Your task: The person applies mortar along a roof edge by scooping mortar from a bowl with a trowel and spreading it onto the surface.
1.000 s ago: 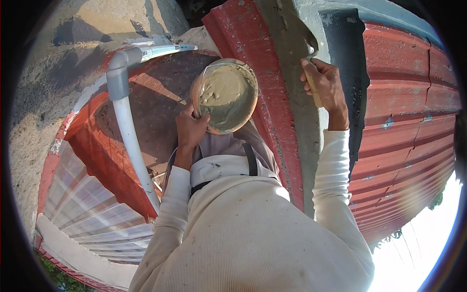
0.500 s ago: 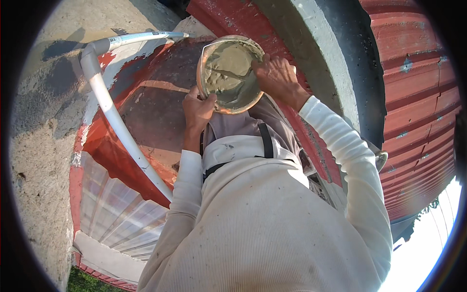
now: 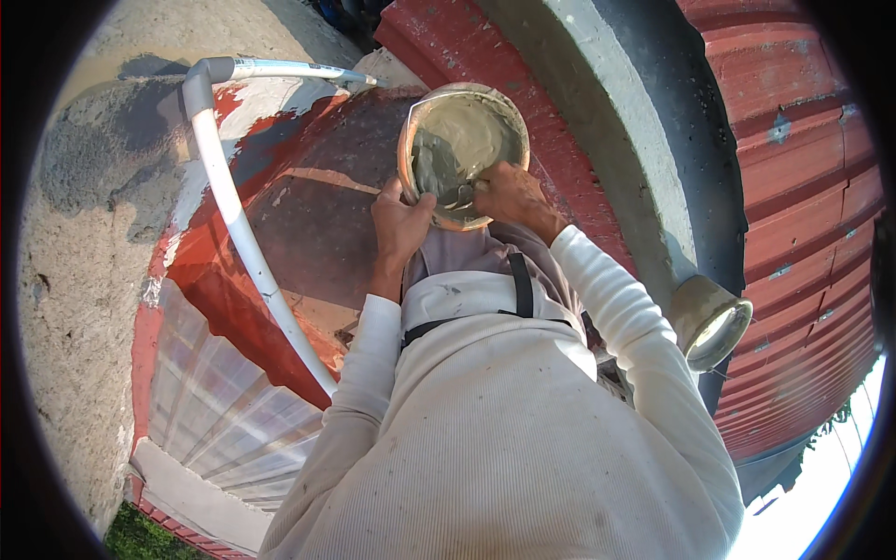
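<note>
A round orange-rimmed bucket [image 3: 404, 154] of wet grey mortar [image 3: 467, 126] is tilted toward me in front of my waist. My left hand [image 3: 401, 219] grips its near-left rim, thumb over the edge. Over the near-right part of the opening, my right hand [image 3: 515, 196] is closed, knuckles up, on what looks like a mortar-smeared trowel; its handle is hidden by the fingers and its blade blends into the mortar. Darker, freshly turned mortar lies left of that hand.
A white plastic pipe [image 3: 233, 201] with a grey elbow bends along the left, beside a rough concrete wall [image 3: 84, 280]. To the right are a curved concrete ledge [image 3: 635, 121], a round pale container [image 3: 714, 322] and red corrugated roofing [image 3: 793, 187]. Translucent sheeting [image 3: 224, 383] lies lower left.
My right hand has moved down toward the near side of the bucket, stirring the mortar. Bucket and left hand sit slightly lower and further right. The pale container at right shows more fully.
</note>
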A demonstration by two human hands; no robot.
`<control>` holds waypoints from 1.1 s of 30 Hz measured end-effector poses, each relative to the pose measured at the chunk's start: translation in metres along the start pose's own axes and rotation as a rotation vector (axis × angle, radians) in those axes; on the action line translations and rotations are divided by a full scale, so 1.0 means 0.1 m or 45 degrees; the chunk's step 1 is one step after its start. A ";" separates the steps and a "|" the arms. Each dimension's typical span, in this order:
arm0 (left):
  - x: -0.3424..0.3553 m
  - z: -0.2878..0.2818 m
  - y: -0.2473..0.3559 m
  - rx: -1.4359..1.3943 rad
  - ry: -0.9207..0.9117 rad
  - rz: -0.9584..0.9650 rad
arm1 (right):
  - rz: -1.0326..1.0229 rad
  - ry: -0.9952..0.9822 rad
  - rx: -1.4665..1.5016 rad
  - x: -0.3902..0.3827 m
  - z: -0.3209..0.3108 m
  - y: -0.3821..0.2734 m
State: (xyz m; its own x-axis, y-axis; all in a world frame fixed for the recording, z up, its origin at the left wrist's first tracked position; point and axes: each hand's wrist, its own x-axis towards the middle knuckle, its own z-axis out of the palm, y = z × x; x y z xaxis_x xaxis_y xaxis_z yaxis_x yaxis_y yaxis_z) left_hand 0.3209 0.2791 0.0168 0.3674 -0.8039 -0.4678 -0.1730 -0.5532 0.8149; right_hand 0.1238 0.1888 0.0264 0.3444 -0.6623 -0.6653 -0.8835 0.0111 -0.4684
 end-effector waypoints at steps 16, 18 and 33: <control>0.10 -0.03 -0.21 -0.176 -0.029 -0.063 | -0.122 0.244 0.984 -0.10 0.06 0.49; 0.13 -0.07 -0.05 -0.135 -0.032 -0.100 | -0.045 0.281 1.110 -0.04 -0.11 0.44; 0.35 -0.31 0.02 -0.033 -0.049 -0.130 | 0.415 0.207 1.136 1.74 -1.47 0.03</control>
State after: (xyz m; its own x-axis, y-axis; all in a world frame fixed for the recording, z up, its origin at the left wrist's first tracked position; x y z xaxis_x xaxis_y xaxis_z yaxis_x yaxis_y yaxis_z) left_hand 0.3615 0.2563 0.0126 0.3466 -0.7519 -0.5609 -0.1126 -0.6270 0.7709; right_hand 0.1346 -0.0369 -0.0048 0.0170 -0.6211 -0.7836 -0.3383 0.7339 -0.5890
